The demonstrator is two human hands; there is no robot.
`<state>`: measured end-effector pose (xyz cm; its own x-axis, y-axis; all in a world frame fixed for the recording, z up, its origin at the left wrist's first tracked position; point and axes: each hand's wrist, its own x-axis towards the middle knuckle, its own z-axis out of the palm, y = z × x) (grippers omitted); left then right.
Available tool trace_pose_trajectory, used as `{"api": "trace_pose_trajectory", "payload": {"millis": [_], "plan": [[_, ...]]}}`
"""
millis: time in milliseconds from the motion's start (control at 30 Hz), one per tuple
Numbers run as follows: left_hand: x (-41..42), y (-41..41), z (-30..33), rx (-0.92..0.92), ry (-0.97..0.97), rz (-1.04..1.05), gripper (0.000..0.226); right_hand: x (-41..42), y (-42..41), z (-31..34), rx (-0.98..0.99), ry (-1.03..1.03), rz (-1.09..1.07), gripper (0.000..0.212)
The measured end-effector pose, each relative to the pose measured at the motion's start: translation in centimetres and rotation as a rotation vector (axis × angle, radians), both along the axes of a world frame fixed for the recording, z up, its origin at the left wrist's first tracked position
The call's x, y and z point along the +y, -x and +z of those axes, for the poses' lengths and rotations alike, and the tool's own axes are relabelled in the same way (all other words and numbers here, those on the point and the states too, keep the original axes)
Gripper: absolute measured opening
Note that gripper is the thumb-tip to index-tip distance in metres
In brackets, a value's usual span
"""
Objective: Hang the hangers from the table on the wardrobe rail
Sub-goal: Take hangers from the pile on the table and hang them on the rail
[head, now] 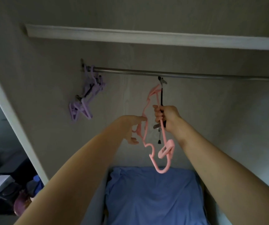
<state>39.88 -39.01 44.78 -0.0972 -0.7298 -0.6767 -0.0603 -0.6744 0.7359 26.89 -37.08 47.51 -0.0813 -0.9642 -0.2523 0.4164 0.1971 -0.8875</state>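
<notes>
The right hand (166,116) is clamping its grip around a black clip hanger (161,96) hooked on the rail (195,75) and a pink hanger (148,127); the left hand (133,129), fingers apart, is touching the pink one.

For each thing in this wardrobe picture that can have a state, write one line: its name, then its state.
purple hangers: hung on the rail, bunched at its left end
rail: mounted, mostly bare
black clip hanger: hooked on the rail, gripped lower down
pink hangers: off the rail, held below it
right hand: grips the black clip hanger and a pink hanger
left hand: fingers on the pink hangers
blue cloth: lying below, wrinkled
</notes>
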Motion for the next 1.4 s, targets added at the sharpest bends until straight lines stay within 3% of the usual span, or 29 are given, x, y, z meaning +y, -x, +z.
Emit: {"api": "trace_pose_trajectory", "payload": {"millis": [100, 200, 367, 433, 533, 633, 733, 833, 1000, 1133, 1233, 1333, 1400], "plan": [[-0.3, 0.8, 0.2, 0.078, 0.038, 0.018, 0.041, -0.1, 0.4, 0.2, 0.100, 0.004, -0.027, 0.034], [-0.4, 1.7, 0.7, -0.014, 0.226, 0.041, 0.029, -0.2, 1.2, 0.3, 0.339, 0.003, -0.070, 0.025], [-0.9, 1.9, 1.4, -0.494, 0.546, 0.044, 0.079, 0.6, 2.3, -0.2, 0.761, -0.047, 0.005, 0.016], [-0.6, 1.9, 1.8, -0.636, 0.637, 0.020, 0.079, 0.9, 2.8, -0.1, 0.906, -0.015, -0.009, 0.023], [-0.2, 1.8, 2.0, -0.937, 0.791, -0.090, 0.069, 0.9, 3.6, 0.2, 0.941, -0.002, -0.015, 0.014], [0.2, 1.8, 2.4, -1.310, 0.901, -0.328, 0.064, 0.5, 4.2, 0.7, 1.003, 0.037, -0.028, 0.025], [-0.1, 2.0, 2.9, -1.417, 1.064, -0.516, 0.058, -0.2, 4.7, 0.9, 1.065, 0.046, -0.041, 0.028], [-0.3, 2.6, 3.7, -1.288, 1.178, -0.518, 0.058, -1.3, 5.3, 0.8, 1.117, 0.031, -0.066, 0.032], [-1.9, 4.1, 4.6, -1.112, 1.142, -0.454, 0.037, -1.3, 6.3, 1.4, 1.170, -0.009, 0.001, 0.027], [-2.7, 5.2, 4.8, -0.745, 1.096, -0.316, 0.026, -0.7, 6.7, 1.8, 0.969, -0.075, 0.113, 0.014], [-2.7, 5.7, 5.8, -0.233, 0.828, -0.149, 0.018, 0.4, 6.6, 2.7, 0.785, -0.039, 0.216, 0.020], [-3.2, 5.9, 5.8, -0.069, 0.803, -0.113, 0.034, 0.6, 5.6, 3.2, 0.737, -0.016, 0.319, 0.017], [-3.0, 6.0, 6.1, -0.054, 0.828, -0.121, 0.036, 0.1, 4.8, 2.9, 0.734, -0.028, 0.307, 0.020]]}}
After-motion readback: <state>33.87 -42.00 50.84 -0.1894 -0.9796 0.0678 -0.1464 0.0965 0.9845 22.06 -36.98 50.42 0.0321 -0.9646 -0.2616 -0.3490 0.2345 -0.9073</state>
